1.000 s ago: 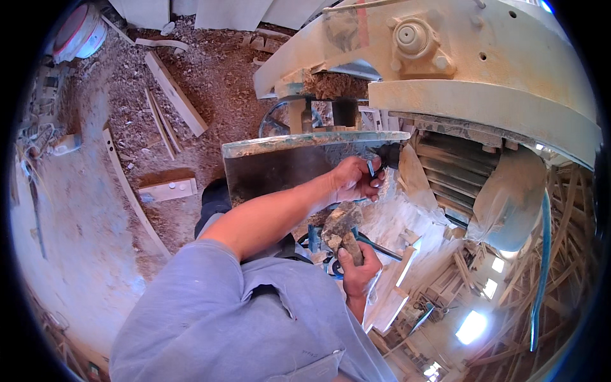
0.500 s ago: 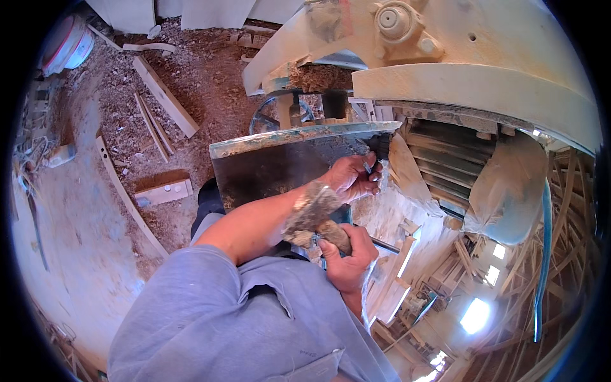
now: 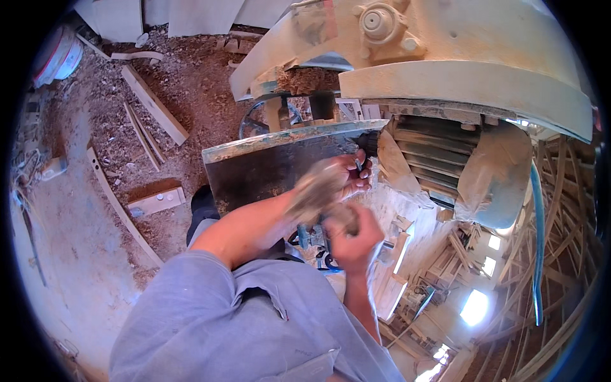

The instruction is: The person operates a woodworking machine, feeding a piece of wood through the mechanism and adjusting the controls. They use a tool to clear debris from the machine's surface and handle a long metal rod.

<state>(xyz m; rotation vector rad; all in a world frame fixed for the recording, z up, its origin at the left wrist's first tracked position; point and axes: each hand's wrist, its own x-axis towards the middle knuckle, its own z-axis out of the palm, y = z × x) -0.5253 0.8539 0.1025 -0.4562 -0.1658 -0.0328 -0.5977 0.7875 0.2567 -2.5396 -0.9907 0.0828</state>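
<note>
Head view: left hand (image 3: 358, 177) near edge of dark plate (image 3: 254, 179)

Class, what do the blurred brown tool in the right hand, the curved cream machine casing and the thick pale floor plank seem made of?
Brown tool: dull, perhaps metal or wood; motion blur leaves it open.
Curved cream casing: probably painted metal, from its opaque coat and bolted fitting.
Thick pale plank: likely bare wood, from its tan, squared faces.

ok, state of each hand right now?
Left hand: closed, pinching a small shiny piece; exact kind unclear.
Right hand: closed, gripping a hammer-like tool, blurred.
</note>
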